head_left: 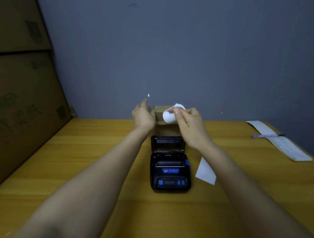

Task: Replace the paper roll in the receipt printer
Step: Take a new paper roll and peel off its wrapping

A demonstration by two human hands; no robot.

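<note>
A black receipt printer (170,174) with blue buttons sits mid-table, its lid tipped open toward the back and the paper bay showing dark. Behind it stands a small open cardboard box (164,129). My right hand (189,124) holds a white paper roll (169,116) above that box, thumb and fingers pinching its upper end. My left hand (143,115) rests against the box's left flap, fingers spread and holding nothing. A loose strip of white receipt paper (206,171) lies just right of the printer.
The yellow wooden table (100,157) runs back to a grey wall. Large cardboard cartons (20,99) stand stacked at the left edge. At the right lies a long white paper pad (283,144) with a purple pen (267,136) across it.
</note>
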